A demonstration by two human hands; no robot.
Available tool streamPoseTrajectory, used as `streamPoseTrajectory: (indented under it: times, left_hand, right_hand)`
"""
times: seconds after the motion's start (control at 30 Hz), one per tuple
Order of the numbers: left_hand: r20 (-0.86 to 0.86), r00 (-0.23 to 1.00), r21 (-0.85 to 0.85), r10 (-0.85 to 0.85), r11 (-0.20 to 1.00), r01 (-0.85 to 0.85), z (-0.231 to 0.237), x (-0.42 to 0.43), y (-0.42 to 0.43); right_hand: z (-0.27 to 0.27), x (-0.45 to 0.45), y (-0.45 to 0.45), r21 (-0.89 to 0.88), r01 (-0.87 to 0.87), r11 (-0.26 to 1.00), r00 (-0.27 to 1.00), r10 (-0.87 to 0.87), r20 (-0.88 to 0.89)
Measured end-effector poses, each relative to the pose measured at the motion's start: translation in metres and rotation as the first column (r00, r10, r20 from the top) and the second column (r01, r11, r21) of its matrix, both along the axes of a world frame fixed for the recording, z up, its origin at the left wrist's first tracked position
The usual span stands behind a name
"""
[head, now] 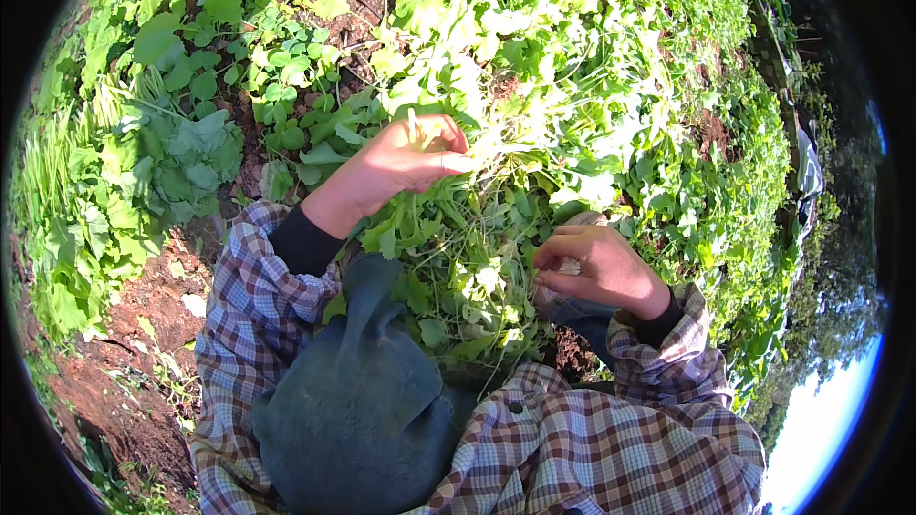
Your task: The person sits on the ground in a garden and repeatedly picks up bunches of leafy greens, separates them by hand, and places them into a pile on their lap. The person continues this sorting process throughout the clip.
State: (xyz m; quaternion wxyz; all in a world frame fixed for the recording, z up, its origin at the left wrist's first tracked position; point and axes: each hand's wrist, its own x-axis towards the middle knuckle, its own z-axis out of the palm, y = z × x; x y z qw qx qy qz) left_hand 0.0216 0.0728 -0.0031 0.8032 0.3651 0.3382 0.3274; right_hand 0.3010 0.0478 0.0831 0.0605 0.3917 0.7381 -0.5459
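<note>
My left hand (401,157) is closed around a few pale stems of leafy greens. One stem end (411,126) sticks up between its fingers, and green leaves (393,225) hang below the palm. Lower and to the right, my right hand (605,265) is curled, with thumb and forefinger close together. Something pale shows in the gap of its fingers, too small to identify. Between my hands and my knees lies a tangle of cut or pulled leaves and thin stems (486,279), partly in shade.
Bunched greens (189,157) lie on the left, with more leafy bunches (64,172) beyond. Dense leafy plants (622,64) grow ahead and to the right. Reddish bare soil (143,372) shows at lower left. My bent knee in dark trousers (351,415) fills the near foreground.
</note>
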Motion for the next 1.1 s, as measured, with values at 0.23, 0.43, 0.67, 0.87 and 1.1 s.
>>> streamPoseTrajectory:
  times: [0.23, 0.43, 0.67, 0.87, 1.1]
  left_hand:
    - [-0.184, 0.977, 0.383, 0.107, 0.923, -0.030, 0.002, 0.026, -0.018]
    - [-0.145, 0.982, 0.320, 0.120, 0.945, -0.069, -0.003, 0.012, -0.016]
    - [-0.181, 0.981, 0.430, 0.063, 0.903, 0.021, 0.004, 0.007, -0.006]
    - [0.029, 0.991, 0.059, -0.130, 0.990, 0.129, 0.002, 0.003, 0.001]
    - [-0.039, 0.965, -0.142, -0.261, 0.957, 0.253, -0.007, 0.010, 0.009]
  right_hand:
    - [-0.024, -0.062, 0.015, 0.522, 0.391, 0.758, 0.920, -0.317, -0.229]
    - [-0.033, -0.012, -0.011, 0.196, 0.064, 0.979, 0.995, -0.047, -0.091]
    - [0.010, -0.004, -0.011, 0.491, 0.181, 0.852, 0.972, -0.232, 0.044]
    - [0.027, -0.049, 0.038, 0.860, -0.012, 0.511, 0.997, 0.072, -0.029]
    - [-0.007, -0.062, 0.060, 0.742, -0.002, 0.671, 0.993, 0.090, -0.078]
